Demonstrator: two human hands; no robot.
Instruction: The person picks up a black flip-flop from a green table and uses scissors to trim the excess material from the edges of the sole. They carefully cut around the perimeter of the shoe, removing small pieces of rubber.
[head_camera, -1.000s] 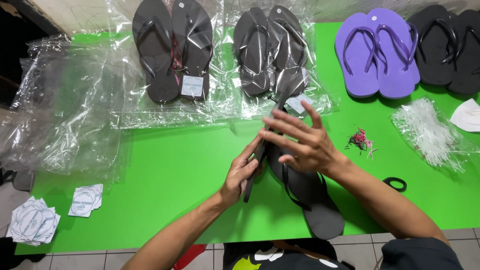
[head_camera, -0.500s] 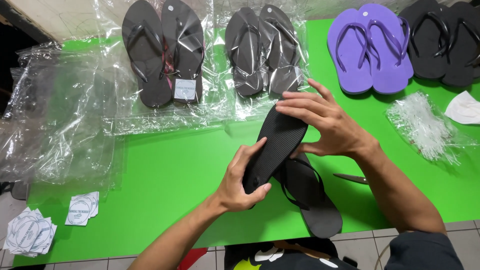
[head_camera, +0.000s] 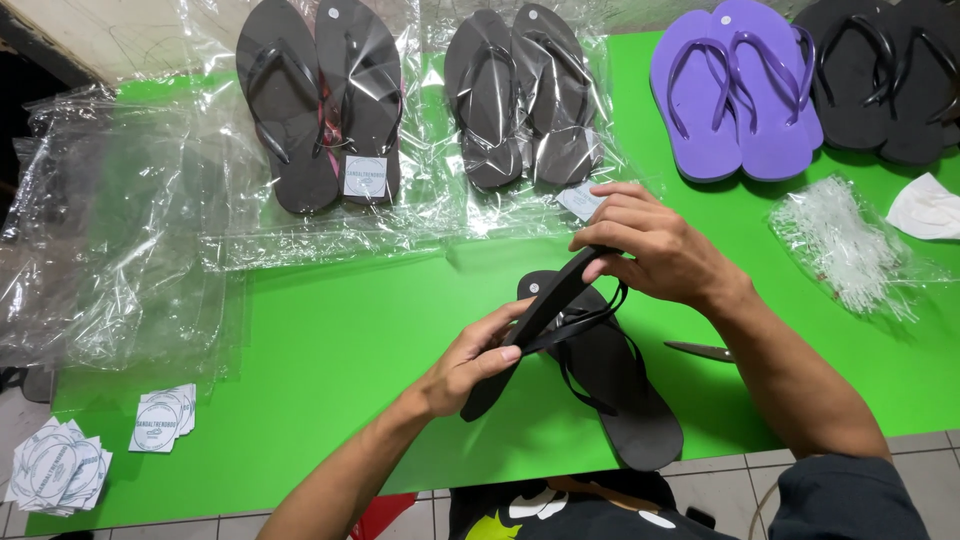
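Both of my hands hold one black flip-flop (head_camera: 540, 310) on its edge above the green table (head_camera: 330, 350). My left hand (head_camera: 470, 360) grips its lower end, thumb across the sole. My right hand (head_camera: 650, 250) pinches its upper end, with the black strap hanging just below. A second black flip-flop (head_camera: 625, 405) lies flat on the table under my hands, strap side up, its heel near the front edge.
Bagged pairs of dark flip-flops (head_camera: 320, 100) (head_camera: 525, 95) lie at the back, with a purple pair (head_camera: 735, 90) and a black pair (head_camera: 885, 75) to the right. Clear plastic bags (head_camera: 110, 240) are piled left. Paper labels (head_camera: 60, 465), plastic fasteners (head_camera: 835, 240) and a dark tool (head_camera: 700, 350) lie nearby.
The held flip-flop has turned from sole-up to edge-on, so its strap now shows. My right hand shifted toward its top end. The view has drifted slightly.
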